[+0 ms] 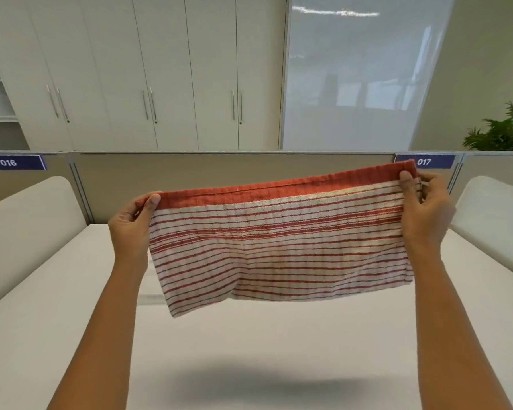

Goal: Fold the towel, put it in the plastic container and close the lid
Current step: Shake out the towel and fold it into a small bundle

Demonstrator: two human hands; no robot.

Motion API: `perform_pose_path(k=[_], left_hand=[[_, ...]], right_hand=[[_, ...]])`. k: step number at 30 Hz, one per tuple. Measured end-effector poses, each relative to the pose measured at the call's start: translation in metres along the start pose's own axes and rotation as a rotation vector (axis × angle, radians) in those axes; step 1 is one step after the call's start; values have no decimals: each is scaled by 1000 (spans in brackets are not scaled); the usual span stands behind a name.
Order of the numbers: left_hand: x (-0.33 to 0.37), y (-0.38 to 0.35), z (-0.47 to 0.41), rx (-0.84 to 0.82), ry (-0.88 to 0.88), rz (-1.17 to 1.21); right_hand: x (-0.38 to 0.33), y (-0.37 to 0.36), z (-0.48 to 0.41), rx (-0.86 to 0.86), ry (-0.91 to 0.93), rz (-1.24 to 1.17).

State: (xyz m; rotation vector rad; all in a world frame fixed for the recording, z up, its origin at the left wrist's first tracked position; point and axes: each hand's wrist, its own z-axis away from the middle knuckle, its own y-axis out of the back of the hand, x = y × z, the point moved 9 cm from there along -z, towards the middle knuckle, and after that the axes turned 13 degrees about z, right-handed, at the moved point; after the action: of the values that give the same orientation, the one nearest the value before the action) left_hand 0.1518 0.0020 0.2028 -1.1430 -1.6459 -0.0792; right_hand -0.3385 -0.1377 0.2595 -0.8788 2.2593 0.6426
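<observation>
A red-and-white striped towel (279, 247) with a solid red top band hangs stretched in the air above the white table (249, 335). It looks doubled over, with two layers showing at its top edge. My left hand (132, 226) pinches the top left corner. My right hand (424, 208) pinches the top right corner, held slightly higher. A faint clear shape behind the towel's lower left edge may be the plastic container (150, 294); most of it is hidden.
A beige desk partition (219, 184) with blue number tags runs along the table's far edge. White chair backs (27, 232) stand to the left and right. Cabinets, a glass panel and a plant (498, 131) are beyond.
</observation>
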Motion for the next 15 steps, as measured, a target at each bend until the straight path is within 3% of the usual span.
perform_pose_path(k=[5,9,15], left_hand=[[0,9,13,-11,-29,-132],[-46,19,24,-133,205,-261],[-147,43,57,-261,521,-415]], right_hand=[[26,0,16,-69,-5,63],[66,-16,35,-234,-99,144],[148,-70,98,-668,-319,419]])
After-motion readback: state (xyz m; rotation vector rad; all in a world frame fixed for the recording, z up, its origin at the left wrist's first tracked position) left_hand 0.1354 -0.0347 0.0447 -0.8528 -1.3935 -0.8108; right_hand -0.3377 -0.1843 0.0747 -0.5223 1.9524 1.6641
